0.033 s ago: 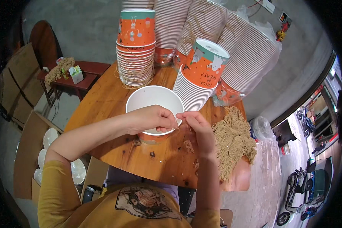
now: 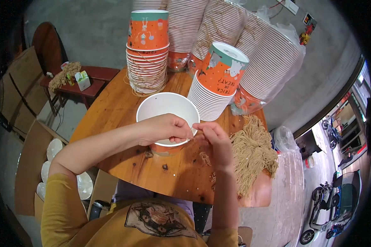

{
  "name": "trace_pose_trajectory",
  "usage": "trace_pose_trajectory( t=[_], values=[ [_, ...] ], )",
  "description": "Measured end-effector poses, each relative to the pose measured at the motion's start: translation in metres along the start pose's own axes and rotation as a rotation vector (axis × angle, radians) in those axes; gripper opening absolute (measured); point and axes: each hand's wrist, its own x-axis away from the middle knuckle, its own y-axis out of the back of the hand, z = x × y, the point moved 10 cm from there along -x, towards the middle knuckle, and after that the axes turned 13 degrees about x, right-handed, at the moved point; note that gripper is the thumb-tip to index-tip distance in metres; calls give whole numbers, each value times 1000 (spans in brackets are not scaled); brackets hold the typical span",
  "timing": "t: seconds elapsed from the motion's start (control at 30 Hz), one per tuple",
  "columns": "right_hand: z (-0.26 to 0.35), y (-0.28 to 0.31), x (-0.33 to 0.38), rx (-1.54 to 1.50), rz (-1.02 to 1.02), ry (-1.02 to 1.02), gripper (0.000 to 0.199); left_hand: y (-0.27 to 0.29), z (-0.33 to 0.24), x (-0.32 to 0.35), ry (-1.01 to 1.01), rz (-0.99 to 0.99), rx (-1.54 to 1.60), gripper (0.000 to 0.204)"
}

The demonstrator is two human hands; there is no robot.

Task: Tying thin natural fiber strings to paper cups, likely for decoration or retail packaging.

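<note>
A white-lined paper bucket (image 2: pixel 163 108) stands upright on the wooden table in front of me, with a small hole near its far rim. My left hand (image 2: pixel 172 129) reaches across its near right rim, fingers curled into a pinch. Close beside it, my right hand (image 2: pixel 214 137) pinches with thumb and forefinger just outside that rim. What looks like a thin tan cord runs between the fingertips; most of it is hidden by my fingers. Right of my right hand lies a big bundle of tan cords (image 2: pixel 254 154).
Behind the bucket rise a stack of corded orange buckets (image 2: pixel 147 68) and a second stack of buckets (image 2: pixel 212 99). Tall plastic-wrapped stacks (image 2: pixel 272 61) back them. Cord scraps (image 2: pixel 205 158) lie on the table (image 2: pixel 179 181). A cardboard box (image 2: pixel 29 173) holding white buckets sits at lower left.
My right fingertips have shifted very slightly to the right. My left hand and the bucket look the same.
</note>
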Motion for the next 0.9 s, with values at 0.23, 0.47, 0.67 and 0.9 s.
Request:
trace_pose_trajectory(
  t=[0.23, 0.47, 0.67, 0.9],
  values=[
    [16, 6, 28, 645, -258, 417, 10, -4, -1, -4, 14, -28, 32, 13],
    [8, -14, 41, 506, -332, 409, 10, -6, 8, -8, 155, -67, 241, 9],
    [28, -19, 52, 706, -363, 528, 5, -6, 14, -4, 227, -62, 352, 19],
    [-12, 9, 40, 164, -293, 219, 9, -3, 6, -6, 71, 56, 215, 26]
  ],
)
